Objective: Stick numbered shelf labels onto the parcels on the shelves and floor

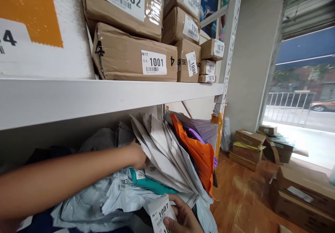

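My left hand (136, 154) reaches under the white shelf (110, 95) into a row of grey and white mailer bags (162, 149) standing on edge. Its fingers are hidden behind the bags. My right hand (180, 217) is at the bottom edge, pinched on a white parcel with a label reading 1007 (160, 213). A teal parcel (151, 184) and a grey bag labelled 1003 (123, 191) lie between my hands. An orange bag (199, 152) leans at the right end of the row.
Cardboard boxes labelled 1001 (136, 58), 1002 (123, 2) and others stand on the shelf above. More boxes (248, 142) are stacked on the wooden floor at right, another box (300, 194) nearer. An open doorway shows the street.
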A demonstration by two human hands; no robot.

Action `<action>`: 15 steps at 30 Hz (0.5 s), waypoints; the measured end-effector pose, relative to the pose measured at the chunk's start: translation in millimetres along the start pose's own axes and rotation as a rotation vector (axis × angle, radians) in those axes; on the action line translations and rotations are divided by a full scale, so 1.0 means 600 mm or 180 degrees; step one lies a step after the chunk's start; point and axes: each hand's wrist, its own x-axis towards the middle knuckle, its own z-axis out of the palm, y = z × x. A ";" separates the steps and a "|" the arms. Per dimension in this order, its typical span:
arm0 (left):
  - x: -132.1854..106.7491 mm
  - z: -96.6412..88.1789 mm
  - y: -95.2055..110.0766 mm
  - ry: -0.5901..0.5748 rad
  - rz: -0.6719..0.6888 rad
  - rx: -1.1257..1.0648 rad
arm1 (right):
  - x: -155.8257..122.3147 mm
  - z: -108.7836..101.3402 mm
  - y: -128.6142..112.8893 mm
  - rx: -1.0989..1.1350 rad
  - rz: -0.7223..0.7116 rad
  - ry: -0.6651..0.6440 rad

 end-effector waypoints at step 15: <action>-0.060 -0.042 -0.085 -0.0666 0.0487 -0.1829 | 0.158 0.124 -0.026 0.0352 -0.0434 0.0845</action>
